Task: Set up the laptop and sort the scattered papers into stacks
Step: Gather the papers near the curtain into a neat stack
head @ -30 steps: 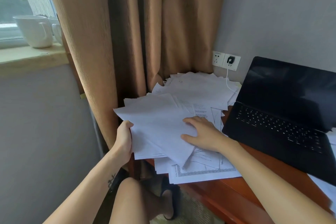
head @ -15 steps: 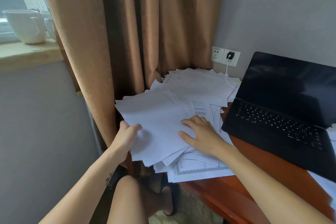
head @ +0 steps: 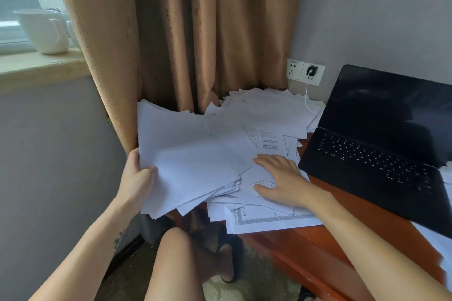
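Observation:
A black laptop (head: 381, 154) stands open with a dark screen on the right of the wooden desk (head: 342, 247). White papers (head: 264, 115) lie scattered in a heap over the desk's left corner. My left hand (head: 137, 178) grips the left edge of a fanned bundle of sheets (head: 186, 161), which hangs past the desk's left edge. My right hand (head: 281, 181) lies flat with spread fingers on the papers beside the laptop, pressing them down.
A brown curtain (head: 195, 32) hangs behind the papers. A white cable (head: 307, 98) runs from the wall socket (head: 312, 72) down onto the heap. White mugs (head: 44, 32) stand on the windowsill at left. More paper (head: 435, 239) lies right of the laptop. My knee (head: 176, 247) is below.
My left hand has lifted and swung the bundle's left edge up and further left, fanning it wider. My right hand slid slightly right and down on the papers.

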